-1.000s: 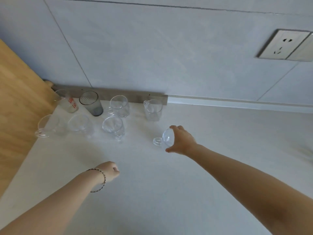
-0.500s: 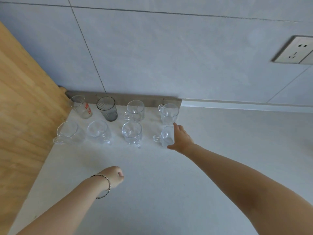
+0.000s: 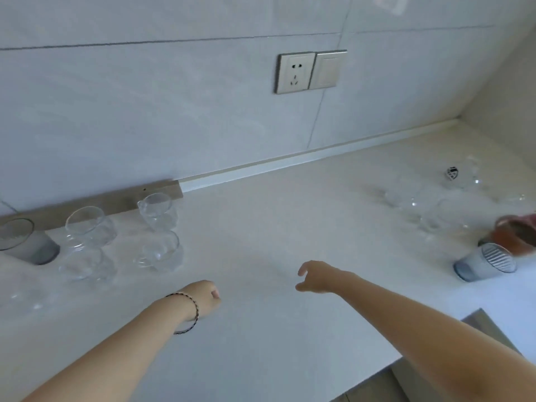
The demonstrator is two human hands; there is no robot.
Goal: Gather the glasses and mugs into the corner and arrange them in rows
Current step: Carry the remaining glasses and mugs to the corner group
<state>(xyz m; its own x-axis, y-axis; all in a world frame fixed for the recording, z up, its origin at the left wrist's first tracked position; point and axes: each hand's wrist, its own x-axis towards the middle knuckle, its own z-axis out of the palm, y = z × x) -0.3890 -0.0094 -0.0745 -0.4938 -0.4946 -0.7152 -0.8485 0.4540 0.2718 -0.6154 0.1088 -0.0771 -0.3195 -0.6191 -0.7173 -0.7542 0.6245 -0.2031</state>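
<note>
Beyond and left of the left hand (image 3: pixel 204 297), clear mugs (image 3: pixel 158 210) and a grey tumbler (image 3: pixel 27 242) stand in rows on the bench (image 3: pixel 261 227). That hand is fisted and empty. Beside it the right hand (image 3: pixel 317 277) hovers, fingers loosely spread, empty; well to its right are a ribbed tumbler (image 3: pixel 487 261) and blurred glassware (image 3: pixel 406 198)
</note>
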